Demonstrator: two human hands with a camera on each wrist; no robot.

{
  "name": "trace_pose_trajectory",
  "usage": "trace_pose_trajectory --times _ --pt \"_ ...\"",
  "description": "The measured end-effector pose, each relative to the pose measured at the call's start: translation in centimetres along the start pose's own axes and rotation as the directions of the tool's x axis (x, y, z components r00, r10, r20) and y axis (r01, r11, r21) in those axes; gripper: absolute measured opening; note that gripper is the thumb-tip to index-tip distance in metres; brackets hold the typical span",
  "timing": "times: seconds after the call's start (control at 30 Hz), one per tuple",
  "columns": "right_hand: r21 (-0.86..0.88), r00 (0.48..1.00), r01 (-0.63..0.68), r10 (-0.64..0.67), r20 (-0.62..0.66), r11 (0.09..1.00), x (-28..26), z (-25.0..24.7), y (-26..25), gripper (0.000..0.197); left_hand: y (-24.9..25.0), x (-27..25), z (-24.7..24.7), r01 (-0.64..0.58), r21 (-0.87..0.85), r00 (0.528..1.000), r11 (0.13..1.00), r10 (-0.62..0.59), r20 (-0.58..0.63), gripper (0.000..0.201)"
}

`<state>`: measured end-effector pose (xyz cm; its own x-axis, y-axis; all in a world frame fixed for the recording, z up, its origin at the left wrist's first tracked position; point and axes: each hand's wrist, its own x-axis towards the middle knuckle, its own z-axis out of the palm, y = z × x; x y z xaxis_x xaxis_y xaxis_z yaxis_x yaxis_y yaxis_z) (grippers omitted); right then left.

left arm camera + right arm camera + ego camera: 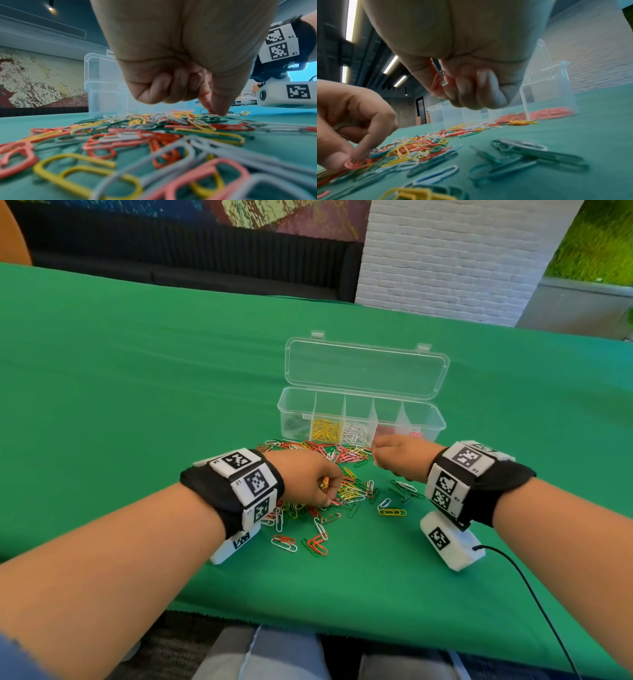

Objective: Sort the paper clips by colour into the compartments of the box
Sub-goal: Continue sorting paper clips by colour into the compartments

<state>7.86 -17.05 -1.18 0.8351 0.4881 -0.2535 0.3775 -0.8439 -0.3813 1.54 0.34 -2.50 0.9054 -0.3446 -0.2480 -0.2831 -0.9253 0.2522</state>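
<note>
A clear plastic box stands with its lid open; its compartments hold dark green, yellow, white, red and pink clips. A mixed pile of paper clips lies on the cloth in front of it. My left hand is down in the pile with the fingers curled, and thumb and forefinger pinch a pink clip. My right hand hovers above the pile near the box, gripping a few pink clips between thumb and fingers.
A green cloth covers the table, whose near edge runs by my lap. A small group of green clips lies to the right of the pile. A black cable trails from the right wrist camera. A white brick pillar stands beyond the table.
</note>
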Motion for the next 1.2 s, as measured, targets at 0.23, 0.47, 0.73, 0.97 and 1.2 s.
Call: trace_pose_trajectory --times 0.23,0.47,0.73,0.97,1.2 --pt "0.117 0.998 -0.045 0.041 0.038 0.992 -0.1 0.4 0.7 0.022 -0.2 0.1 0.2 0.048 -0.103 0.998 0.993 -0.052 -0.034 0.006" --pt "0.166 0.998 -0.046 0.039 0.041 0.985 -0.6 1.0 0.8 0.033 -0.1 -0.1 -0.1 0.008 -0.14 0.992 0.99 -0.026 -0.123 0.01" --pt "-0.079 0.976 0.167 -0.154 0.154 0.983 -2.0 1.4 -1.2 0.026 -0.1 0.1 0.0 0.132 -0.194 0.984 0.972 -0.151 -0.089 0.011" --pt "-0.384 0.914 0.397 -0.321 0.249 0.833 -2.4 2.5 -3.5 0.032 -0.1 0.3 -0.1 0.174 -0.18 0.98 0.968 -0.189 -0.068 0.015" --pt "-0.56 0.884 0.458 -0.423 0.201 0.69 -1.9 3.5 -4.7 0.027 -0.2 0.3 -0.2 0.179 -0.222 0.979 0.959 -0.196 -0.056 0.029"
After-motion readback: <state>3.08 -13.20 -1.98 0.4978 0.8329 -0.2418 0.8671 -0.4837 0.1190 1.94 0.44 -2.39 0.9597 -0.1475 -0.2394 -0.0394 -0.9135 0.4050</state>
